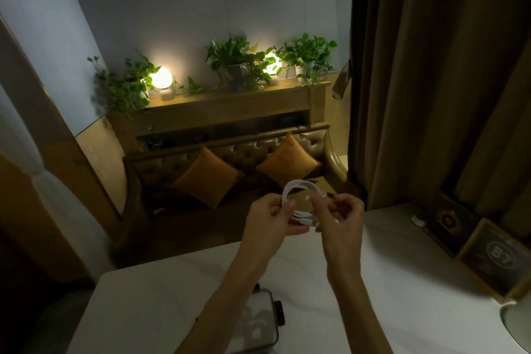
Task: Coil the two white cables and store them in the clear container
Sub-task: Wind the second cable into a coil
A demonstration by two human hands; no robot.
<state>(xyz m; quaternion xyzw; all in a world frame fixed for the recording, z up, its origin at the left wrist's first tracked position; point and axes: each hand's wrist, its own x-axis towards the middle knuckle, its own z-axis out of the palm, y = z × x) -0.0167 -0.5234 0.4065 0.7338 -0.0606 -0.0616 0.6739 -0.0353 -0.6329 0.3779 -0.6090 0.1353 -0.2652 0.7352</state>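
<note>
A white cable point(298, 185) is wound into a round coil and held up above the far edge of the white table point(402, 282). My left hand point(270, 218) grips the coil's left side. My right hand point(340, 217) pinches its right side, with a plug end showing between the two hands. The clear container point(258, 322) lies on the table near me, partly hidden under my left forearm; pale shapes show inside it, too dim to name. A second cable cannot be told apart in this light.
A small dark object point(279, 312) lies beside the container's right edge. Framed boxes point(494, 256) stand at the table's right side by a brown curtain point(431, 80). Beyond the table is a leather sofa point(230, 152) with orange cushions, plants and lamps behind it.
</note>
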